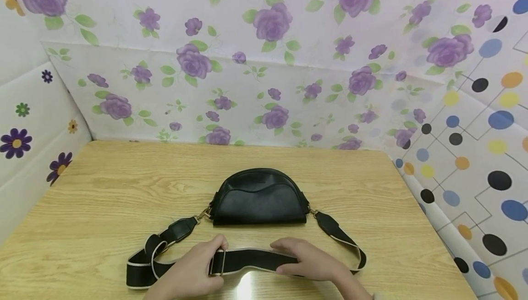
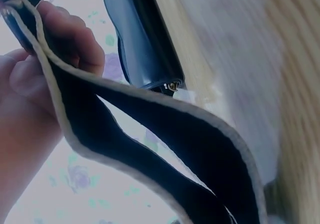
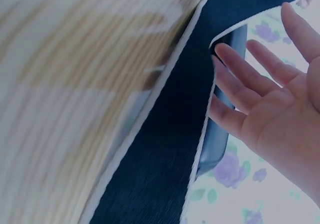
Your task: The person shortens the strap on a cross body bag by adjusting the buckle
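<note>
A black half-moon bag [image 1: 260,204] stands on the wooden table, its wide black strap [image 1: 253,259] with pale edging looped in front of it. My left hand [image 1: 195,270] pinches the strap at its metal slider [image 1: 223,262], thumb on the near side and fingers on the far side. In the left wrist view the strap [image 2: 215,129] runs doubled away from that grip. My right hand [image 1: 307,261] is at the strap's right part. The right wrist view shows its fingers [image 3: 245,74] spread and loosely bent at the strap's edge, not curled round it.
Gold clasps [image 1: 204,214] join the strap to both ends of the bag. At the left the strap lies in a twisted loop [image 1: 140,275]. Flower-printed sheeting [image 1: 231,84] rises behind the wooden table [image 1: 123,176], with a dotted sheet [image 1: 466,176] along the right side.
</note>
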Available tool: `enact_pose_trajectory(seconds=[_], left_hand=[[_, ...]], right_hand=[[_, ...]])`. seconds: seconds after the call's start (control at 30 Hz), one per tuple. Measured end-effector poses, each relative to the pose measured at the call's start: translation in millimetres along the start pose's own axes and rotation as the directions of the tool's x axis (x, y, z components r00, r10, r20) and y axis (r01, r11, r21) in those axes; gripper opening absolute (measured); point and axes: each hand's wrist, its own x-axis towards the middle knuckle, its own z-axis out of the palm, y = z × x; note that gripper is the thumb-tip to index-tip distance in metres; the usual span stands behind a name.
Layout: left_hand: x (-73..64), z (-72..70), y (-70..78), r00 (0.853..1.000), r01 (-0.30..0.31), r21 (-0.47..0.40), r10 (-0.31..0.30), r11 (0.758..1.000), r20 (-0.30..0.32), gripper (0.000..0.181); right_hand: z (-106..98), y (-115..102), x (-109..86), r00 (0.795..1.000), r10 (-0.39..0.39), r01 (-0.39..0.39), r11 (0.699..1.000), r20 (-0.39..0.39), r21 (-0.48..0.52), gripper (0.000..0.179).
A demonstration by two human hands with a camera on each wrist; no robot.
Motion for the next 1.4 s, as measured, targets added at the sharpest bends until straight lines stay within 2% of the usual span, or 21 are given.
enact_pose_trajectory(seconds=[0.17, 0.4, 0.53, 0.73, 0.8, 0.93, 1.0, 1.23, 1.4], left_hand=[[1.9, 1.8, 1.2, 1.000, -0.001, 0.006, 0.001, 1.000, -0.002, 0.040], [4.4, 3.4, 0.9, 1.000, -0.028, 0.002, 0.028, 1.000, 0.005, 0.039], [5.4, 4.2, 0.8, 0.998, -0.067, 0.000, 0.067, 0.998, -0.009, 0.039], [6.9, 6.9, 0.7, 0.995, -0.097, 0.007, 0.097, 0.995, -0.015, 0.038], [7.5, 8.1, 0.7, 0.995, -0.100, -0.003, 0.100, 0.995, -0.010, 0.038], [8.8, 9.3, 1.6, 0.994, -0.105, -0.005, 0.105, 0.994, -0.011, 0.037], [9.3, 9.0, 2.7, 0.995, -0.099, 0.004, 0.099, 0.995, -0.010, 0.036], [9.3, 8.7, 8.4, 0.996, -0.080, 0.025, 0.081, 0.996, -0.025, 0.041], [9.5, 9.7, 13.0, 0.994, -0.085, 0.043, 0.088, 0.995, -0.060, 0.041]], right_hand=[[8.2, -7.5, 10.3, 0.993, -0.092, 0.090, 0.995, -0.072, -0.033, 0.049], [20.4, -16.3, 22.8, 0.958, -0.233, 0.246, 0.968, -0.166, 0.059, 0.041], [25.3, -19.1, 26.1, 0.947, -0.258, 0.278, 0.956, -0.189, 0.088, 0.037], [28.8, -18.5, 28.7, 0.932, -0.274, 0.293, 0.955, -0.238, 0.049, 0.032], [27.6, -26.4, 27.1, 0.935, -0.252, 0.277, 0.958, -0.249, 0.071, 0.024], [27.6, -30.1, 27.7, 0.955, -0.192, 0.227, 0.963, -0.228, 0.141, 0.010], [28.6, -26.0, 29.1, 0.965, -0.164, 0.200, 0.964, -0.204, 0.173, 0.011], [30.0, -16.6, 29.4, 0.974, -0.128, 0.170, 0.959, -0.188, 0.225, 0.013], [28.4, -16.7, 28.7, 0.975, -0.100, 0.161, 0.934, -0.198, 0.321, 0.014]])
